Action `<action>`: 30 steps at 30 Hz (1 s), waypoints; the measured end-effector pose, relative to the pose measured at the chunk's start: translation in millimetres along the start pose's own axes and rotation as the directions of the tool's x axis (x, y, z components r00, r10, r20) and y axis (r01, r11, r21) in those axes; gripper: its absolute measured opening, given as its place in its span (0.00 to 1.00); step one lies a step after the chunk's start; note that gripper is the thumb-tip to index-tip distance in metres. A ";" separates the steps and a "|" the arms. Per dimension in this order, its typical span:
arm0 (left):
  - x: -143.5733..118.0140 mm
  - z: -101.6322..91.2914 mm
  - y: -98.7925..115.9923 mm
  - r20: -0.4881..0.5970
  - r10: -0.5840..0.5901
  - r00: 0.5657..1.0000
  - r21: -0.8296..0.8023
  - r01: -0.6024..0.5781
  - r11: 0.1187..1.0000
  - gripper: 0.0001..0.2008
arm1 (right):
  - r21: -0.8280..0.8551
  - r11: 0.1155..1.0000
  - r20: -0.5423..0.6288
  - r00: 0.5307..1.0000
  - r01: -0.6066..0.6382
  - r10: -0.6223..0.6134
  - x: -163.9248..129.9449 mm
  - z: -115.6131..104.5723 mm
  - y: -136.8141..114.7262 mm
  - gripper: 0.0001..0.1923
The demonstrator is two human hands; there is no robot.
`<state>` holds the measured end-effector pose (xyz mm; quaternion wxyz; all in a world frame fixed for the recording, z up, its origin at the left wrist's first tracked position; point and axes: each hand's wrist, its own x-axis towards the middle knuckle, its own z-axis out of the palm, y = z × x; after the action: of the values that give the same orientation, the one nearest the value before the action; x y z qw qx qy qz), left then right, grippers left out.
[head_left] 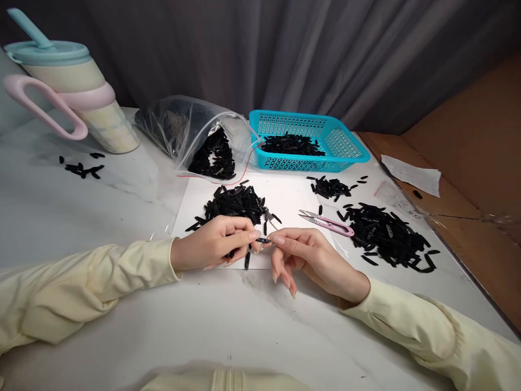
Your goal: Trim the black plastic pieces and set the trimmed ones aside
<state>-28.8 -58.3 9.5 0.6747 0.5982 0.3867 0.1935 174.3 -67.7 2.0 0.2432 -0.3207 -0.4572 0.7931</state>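
Observation:
Between my two hands is a small, slim black piece (262, 240) with pale marks along it; its exact kind I cannot make out. My left hand (223, 239) pinches its left end between thumb and fingers. Thumb and forefinger of my right hand (307, 252) close on the right end, while the other fingers curl loosely below. Just behind my left hand, a heap of similar black pieces (236, 203) lies on a white sheet (285, 190). Pink-handled thread snips (328, 222) rest to the right, beside a larger heap of black pieces (386, 233).
A turquoise basket (309, 163) holding black pieces stands at the back, next to an open clear plastic bag (195, 136) of them. A smaller heap (331, 187) lies before the basket. A handled tumbler (81, 98) stands far left near a few loose pieces (83, 169). Cardboard (472, 141) borders the right.

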 end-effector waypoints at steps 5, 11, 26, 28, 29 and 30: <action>-1.7 -0.2 0.6 0.005 -0.009 1.000 0.001 0.009 1.000 0.12 | 0.035 0.999 0.013 1.000 0.000 0.000 -0.2 -1.1 -1.3 0.13; -0.7 -0.1 -0.9 0.001 0.013 1.000 0.026 -0.013 1.000 0.13 | 0.010 1.000 0.001 1.000 0.014 -0.014 -0.4 0.4 -1.1 0.13; -2.9 0.7 3.7 0.005 -0.001 1.000 0.059 0.000 0.998 0.12 | 0.060 0.997 0.050 0.997 0.048 -0.051 -1.7 -2.0 1.2 0.12; -2.9 0.5 4.0 0.009 -0.001 1.000 0.065 0.001 0.998 0.12 | 0.046 0.997 0.063 0.996 0.054 -0.057 -2.0 -1.9 1.0 0.11; -3.0 0.5 4.0 0.010 -0.001 1.000 0.068 0.001 0.998 0.12 | 0.038 0.998 0.062 0.996 0.058 -0.060 -2.2 -1.8 0.9 0.11; -3.1 0.5 3.9 0.010 -0.001 1.000 0.070 0.000 0.998 0.12 | 0.030 0.998 0.061 0.996 0.060 -0.061 -2.3 -1.6 0.8 0.11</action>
<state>-29.5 -60.1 14.1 0.6551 0.6225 0.3900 0.1767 177.0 -68.7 1.4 0.2574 -0.2787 -0.4629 0.8011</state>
